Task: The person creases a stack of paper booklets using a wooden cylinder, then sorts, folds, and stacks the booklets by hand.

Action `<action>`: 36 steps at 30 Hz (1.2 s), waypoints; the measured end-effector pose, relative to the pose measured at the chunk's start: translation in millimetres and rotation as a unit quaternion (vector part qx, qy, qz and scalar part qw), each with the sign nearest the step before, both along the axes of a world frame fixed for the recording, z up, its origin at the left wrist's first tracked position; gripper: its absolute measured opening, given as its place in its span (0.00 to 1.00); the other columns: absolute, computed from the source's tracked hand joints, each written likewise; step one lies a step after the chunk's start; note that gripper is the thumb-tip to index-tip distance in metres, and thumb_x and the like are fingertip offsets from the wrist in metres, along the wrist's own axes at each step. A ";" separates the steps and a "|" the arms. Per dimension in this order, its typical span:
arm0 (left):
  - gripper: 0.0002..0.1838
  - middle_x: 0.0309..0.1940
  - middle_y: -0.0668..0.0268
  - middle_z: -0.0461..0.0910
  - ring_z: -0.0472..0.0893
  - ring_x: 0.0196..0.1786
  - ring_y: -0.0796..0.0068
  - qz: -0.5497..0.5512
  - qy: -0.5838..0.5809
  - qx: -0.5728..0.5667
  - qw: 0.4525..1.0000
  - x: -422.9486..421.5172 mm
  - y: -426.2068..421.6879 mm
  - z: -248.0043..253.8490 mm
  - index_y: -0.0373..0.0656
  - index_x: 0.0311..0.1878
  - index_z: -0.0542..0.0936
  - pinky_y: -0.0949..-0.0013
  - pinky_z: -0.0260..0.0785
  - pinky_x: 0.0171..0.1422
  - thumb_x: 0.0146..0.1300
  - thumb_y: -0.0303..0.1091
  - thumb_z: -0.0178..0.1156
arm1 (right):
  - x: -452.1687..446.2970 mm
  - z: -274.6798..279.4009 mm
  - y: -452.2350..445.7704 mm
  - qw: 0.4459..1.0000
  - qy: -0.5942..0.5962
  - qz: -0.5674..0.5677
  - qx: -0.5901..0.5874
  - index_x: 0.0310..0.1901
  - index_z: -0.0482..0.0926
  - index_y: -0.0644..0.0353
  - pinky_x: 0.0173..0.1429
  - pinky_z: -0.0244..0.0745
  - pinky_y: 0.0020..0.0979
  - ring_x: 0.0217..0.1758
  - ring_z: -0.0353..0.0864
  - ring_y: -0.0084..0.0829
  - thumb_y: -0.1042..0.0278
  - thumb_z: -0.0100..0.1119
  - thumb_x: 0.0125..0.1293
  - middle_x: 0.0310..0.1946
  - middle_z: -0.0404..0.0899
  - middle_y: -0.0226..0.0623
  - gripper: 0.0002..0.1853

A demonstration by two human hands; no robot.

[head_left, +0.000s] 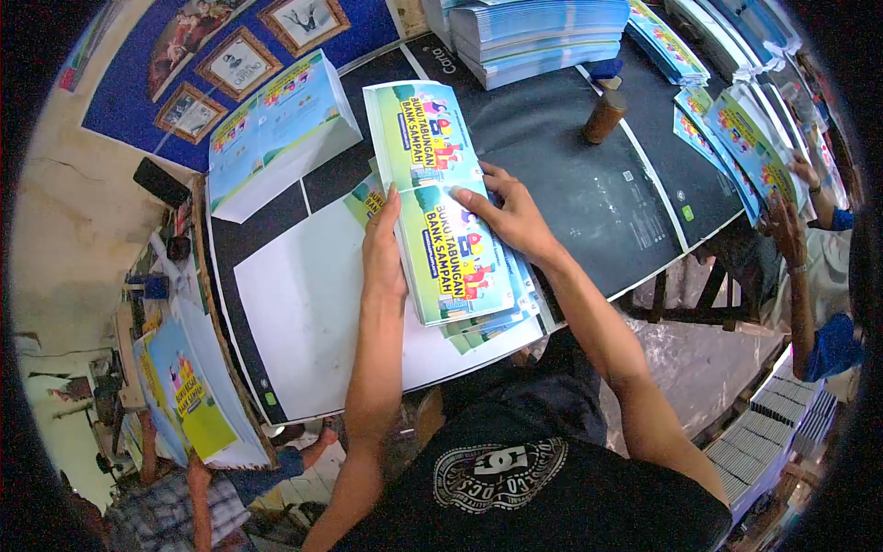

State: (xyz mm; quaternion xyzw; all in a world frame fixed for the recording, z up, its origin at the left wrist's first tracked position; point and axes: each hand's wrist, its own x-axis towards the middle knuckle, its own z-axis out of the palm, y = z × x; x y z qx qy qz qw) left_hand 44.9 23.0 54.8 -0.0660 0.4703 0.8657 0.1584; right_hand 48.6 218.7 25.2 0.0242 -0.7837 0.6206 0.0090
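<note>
While two covers (452,253) face up, left hand (384,244) and right hand (517,216) share a grip on one bundle (429,206).

Pale blue and green across the booklet covers (425,212), with dark lettering on yellow blocks and figures in red and orange. Plain white on the large sheet (299,304); black on the surface (575,212), crossed by white stripes. Deep blue on the wall panel (120,106), gold round the framed pictures (237,63). White print on the black T-shirt (589,501).
</note>
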 end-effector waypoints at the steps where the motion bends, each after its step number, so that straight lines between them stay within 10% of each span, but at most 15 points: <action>1: 0.28 0.55 0.56 0.82 0.86 0.49 0.69 0.000 -0.003 0.014 1.000 -0.8 -0.2 -2.9 0.36 0.67 0.72 0.66 0.81 0.51 0.75 0.50 0.54 | -0.1 2.2 1.2 1.000 0.002 0.010 -0.012 0.51 0.86 0.66 0.76 0.57 0.48 0.74 0.63 0.57 0.41 0.63 0.66 0.70 0.64 0.67 0.31; 10: 0.29 0.53 0.55 0.83 0.86 0.48 0.67 0.022 -0.001 -0.083 0.996 1.9 1.1 6.9 0.35 0.65 0.73 0.68 0.80 0.51 0.75 0.52 0.53 | -0.8 2.0 6.1 0.998 0.007 0.037 -0.049 0.53 0.85 0.65 0.75 0.59 0.47 0.74 0.64 0.53 0.44 0.64 0.67 0.71 0.63 0.64 0.29; 17: 0.26 0.52 0.56 0.84 0.86 0.49 0.64 0.036 0.030 0.051 0.998 -5.1 -60.3 23.3 0.37 0.63 0.75 0.61 0.80 0.54 0.75 0.50 0.51 | -1.9 8.7 7.0 0.998 0.010 0.049 -0.040 0.58 0.82 0.66 0.75 0.59 0.47 0.72 0.64 0.57 0.48 0.66 0.66 0.70 0.63 0.63 0.29; 26: 0.25 0.52 0.59 0.83 0.85 0.48 0.65 0.074 0.034 0.090 0.993 -2.5 -51.1 26.5 0.38 0.62 0.76 0.63 0.78 0.56 0.74 0.49 0.54 | 4.1 -9.0 -3.7 0.934 0.153 -0.012 0.323 0.71 0.70 0.47 0.76 0.56 0.51 0.72 0.61 0.56 0.55 0.61 0.70 0.69 0.66 0.58 0.29; 30: 0.25 0.51 0.61 0.83 0.83 0.50 0.71 0.056 0.014 -0.055 0.997 -8.6 -20.5 -1.4 0.36 0.61 0.78 0.70 0.74 0.57 0.74 0.49 0.56 | -3.0 -11.7 0.4 0.997 0.019 -0.064 0.045 0.64 0.79 0.56 0.78 0.50 0.48 0.75 0.59 0.53 0.42 0.37 0.79 0.69 0.67 0.56 0.30; 36: 0.23 0.49 0.61 0.85 0.86 0.43 0.76 0.012 0.008 -0.023 1.000 2.2 0.3 5.5 0.35 0.58 0.80 0.75 0.77 0.46 0.74 0.47 0.56 | -3.5 -4.0 5.8 1.000 0.019 0.000 0.021 0.50 0.88 0.60 0.79 0.49 0.47 0.76 0.58 0.53 0.42 0.55 0.72 0.70 0.67 0.59 0.27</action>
